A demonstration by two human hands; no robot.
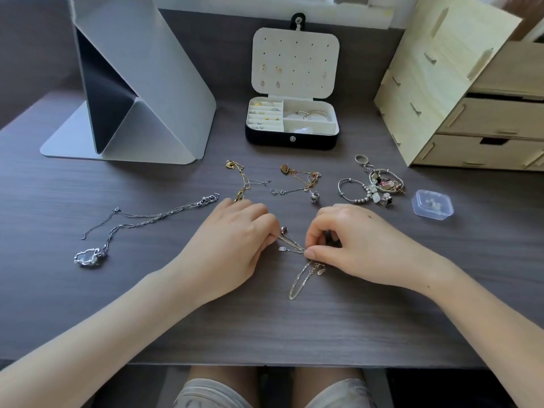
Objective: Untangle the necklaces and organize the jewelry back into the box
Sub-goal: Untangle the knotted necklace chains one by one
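A knot of thin tangled chains (291,245) lies on the dark desk between my hands. My left hand (235,245) pinches its left end and my right hand (353,245) pinches its right end; a loose loop (300,282) trails toward me. The open jewelry box (291,139) stands at the back centre, with earrings pinned in its lid and rings and bangles in its compartments. A silver necklace with a pendant (88,256) lies to the left. A gold chain (243,181) and a rose-gold chain with a heart charm (300,179) lie beyond my hands.
A pile of bracelets and rings (374,184) sits at the right, beside a small clear plastic case (432,205). A grey folded stand (132,92) rises at the back left. A wooden drawer unit (471,98) fills the back right. The desk's front edge runs just above my knees.
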